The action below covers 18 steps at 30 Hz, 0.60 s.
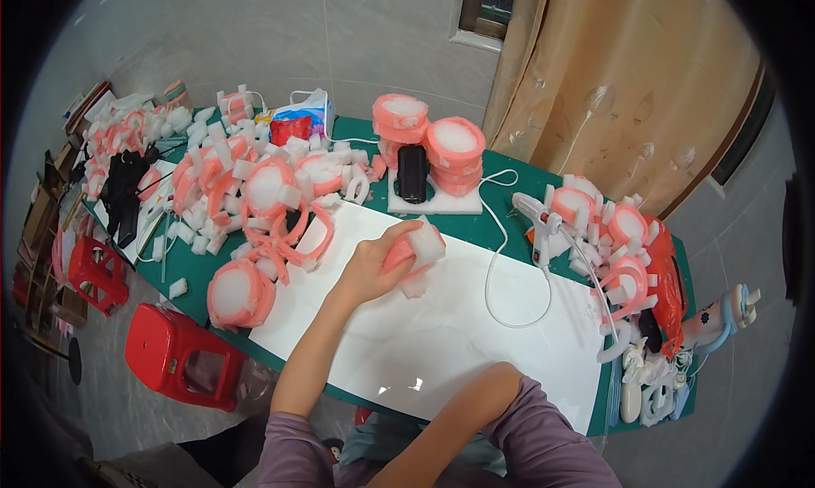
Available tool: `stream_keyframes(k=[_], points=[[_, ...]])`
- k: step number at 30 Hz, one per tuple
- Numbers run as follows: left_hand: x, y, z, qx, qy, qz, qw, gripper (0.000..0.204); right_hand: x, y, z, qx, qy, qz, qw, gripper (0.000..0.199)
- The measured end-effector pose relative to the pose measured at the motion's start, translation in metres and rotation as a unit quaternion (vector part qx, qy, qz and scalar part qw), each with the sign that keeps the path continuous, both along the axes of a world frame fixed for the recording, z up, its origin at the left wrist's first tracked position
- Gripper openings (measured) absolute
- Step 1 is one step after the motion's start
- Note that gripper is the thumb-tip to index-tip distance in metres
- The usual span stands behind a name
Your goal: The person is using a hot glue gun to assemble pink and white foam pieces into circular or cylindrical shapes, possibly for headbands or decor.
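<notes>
My left hand (375, 263) is closed around a pink and white foam piece (429, 244), held above the white board (458, 335). The white block faces right, and the pink part is partly hidden by my fingers. My right forearm (454, 416) is bent back toward my body, and its hand lies outside the lower edge. To the left of my left hand lie several loose pink foam rings (310, 242). Beyond it, round pink and white foam pieces (456, 144) are stacked beside a black object (413, 174) on a white foam slab (463, 204).
A white glue gun (540, 225) with its cable stands right of the board. Foam piles cover the green table's (365, 392) left side, with black gloves (127, 191) among them. More foam pieces (626, 225) and a red plastic bag (671, 288) lie right. A red stool (182, 356) stands at left.
</notes>
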<state>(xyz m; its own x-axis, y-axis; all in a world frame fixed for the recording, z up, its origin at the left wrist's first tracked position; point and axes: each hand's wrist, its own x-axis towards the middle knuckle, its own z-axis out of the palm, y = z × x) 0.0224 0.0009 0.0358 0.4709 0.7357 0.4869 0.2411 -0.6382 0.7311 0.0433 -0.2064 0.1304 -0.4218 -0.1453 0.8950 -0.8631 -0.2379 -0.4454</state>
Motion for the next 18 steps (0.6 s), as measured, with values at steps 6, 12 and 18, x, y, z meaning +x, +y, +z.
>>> stream_keyframes(k=[6,12,18], points=[[-0.002,0.0,0.0,-0.007,0.015,-0.003,1.0,0.054,0.005,0.001,-0.001,-0.006,0.005,-0.046,0.999,0.034],[-0.003,-0.002,0.002,-0.013,0.025,0.0,1.0,0.056,0.002,-0.001,-0.005,0.05,0.025,-0.141,0.988,0.027],[-0.003,-0.002,0.002,-0.008,0.023,0.002,1.0,0.056,-0.003,0.007,-0.019,0.156,-0.078,-0.193,0.966,0.02]])
